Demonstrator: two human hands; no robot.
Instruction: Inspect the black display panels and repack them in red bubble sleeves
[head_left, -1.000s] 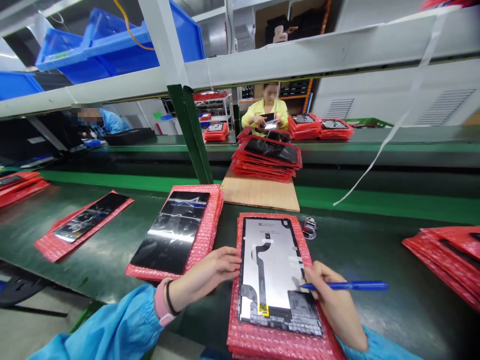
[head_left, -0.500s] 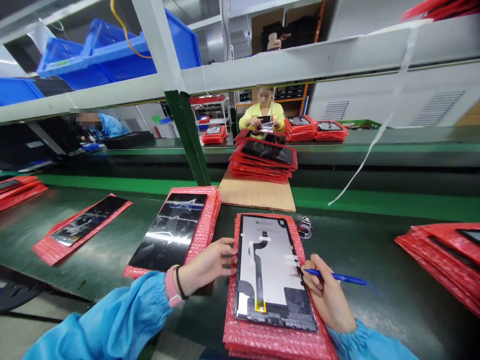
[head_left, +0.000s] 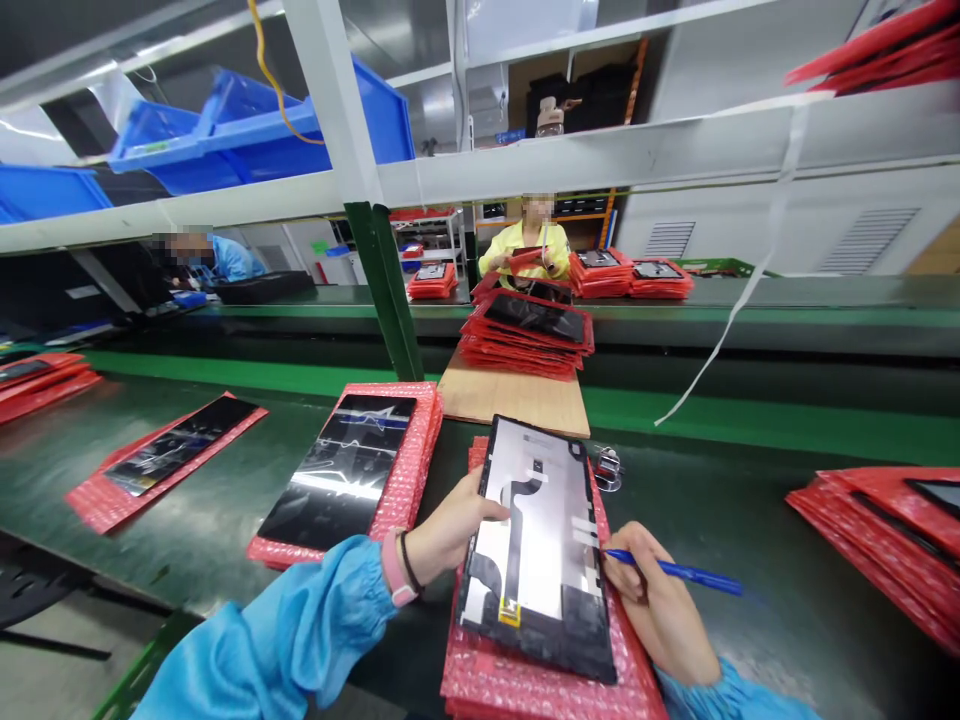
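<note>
Gripping a display panel (head_left: 551, 520) by its L edge, our L hand (head_left: 457, 530) is closed on it, thumb flat on the pale back, other fingers hidden behind. Panel's over a stack of pink bubble pouches (head_left: 487, 675) on the green desk (head_left: 720, 520), right in front of us, a bit tilted; can't tell how much of it touches the stack. Our R hand (head_left: 656, 590) is curled round a blue pen (head_left: 697, 577), fingertips at or just beside panel's R edge; can't tell if they touch. On panel's back we see a dark flex strip (head_left: 517, 555) running down to a yellow-framed patch (head_left: 510, 611) nr the bottom. To our L, a black screen (head_left: 341, 470) lies on another pouch pile (head_left: 409, 490). Beyond: wooden board (head_left: 517, 395) w/ red pouches (head_left: 525, 355) stacked on it. Farther back, co-worker in yellow (head_left: 559, 245) has smth red in hand.
</note>
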